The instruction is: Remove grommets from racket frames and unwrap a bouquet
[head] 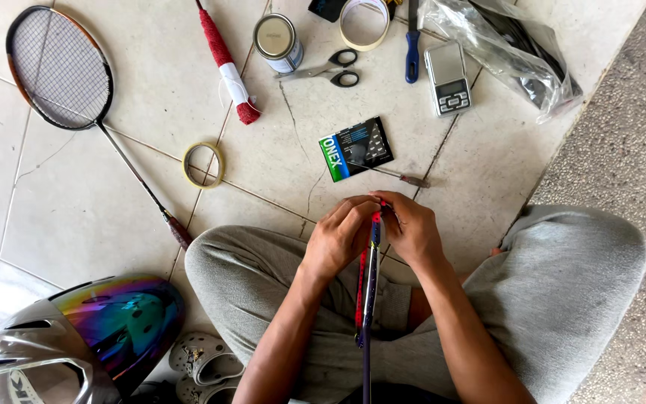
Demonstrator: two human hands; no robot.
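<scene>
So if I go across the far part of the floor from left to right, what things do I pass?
Racket head → red-wrapped handle → small tin → scissors → blue-handled tool → pocket scale → clear plastic bag.

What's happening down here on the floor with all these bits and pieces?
A person sits cross-legged on a tiled floor, both hands closed around the top of a racket frame standing between the knees. The left hand and right hand pinch it at the same spot. Laid out ahead are another racket, a red-wrapped handle, scissors, tape rolls, a small tin, a pocket scale and a screwdriver.
</scene>
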